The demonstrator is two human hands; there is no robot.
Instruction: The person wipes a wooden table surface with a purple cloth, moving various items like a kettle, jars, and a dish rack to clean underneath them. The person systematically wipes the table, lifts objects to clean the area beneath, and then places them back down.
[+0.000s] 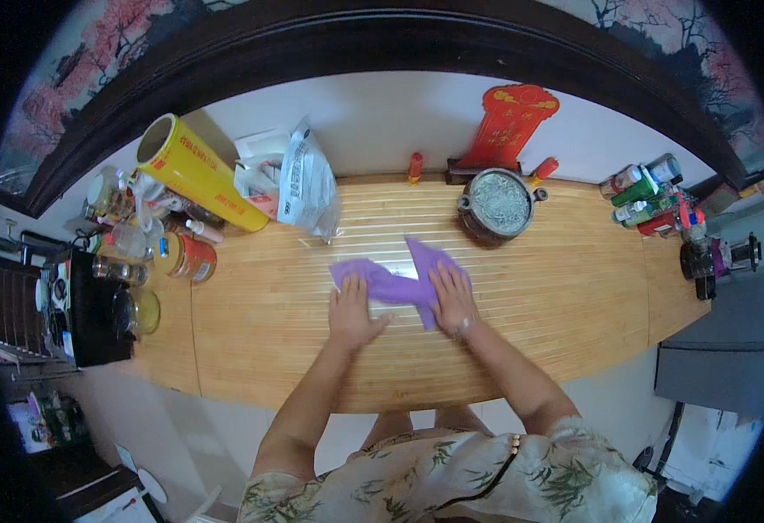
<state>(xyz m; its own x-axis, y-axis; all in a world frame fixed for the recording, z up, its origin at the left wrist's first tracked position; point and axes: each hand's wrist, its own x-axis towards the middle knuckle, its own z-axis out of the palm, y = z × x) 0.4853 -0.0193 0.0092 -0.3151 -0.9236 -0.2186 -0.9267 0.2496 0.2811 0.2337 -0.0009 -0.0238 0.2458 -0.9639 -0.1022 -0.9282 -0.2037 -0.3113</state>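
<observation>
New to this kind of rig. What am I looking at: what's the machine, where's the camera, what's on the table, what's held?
No machine here: a person works with two bare hands. The single picture comes from a wide fisheye camera on the person's head, looking down, so straight edges bend near the rim. Picture left is the person's left.

The left hand and right hand both rest on a crumpled purple cloth, on a light-brown wooden table. Whether the fingers pinch it is unclear.

Along the far side stand a hollow yellow tube, a clear plastic bag, a red upright plaque and a round dark two-handled pot.
</observation>
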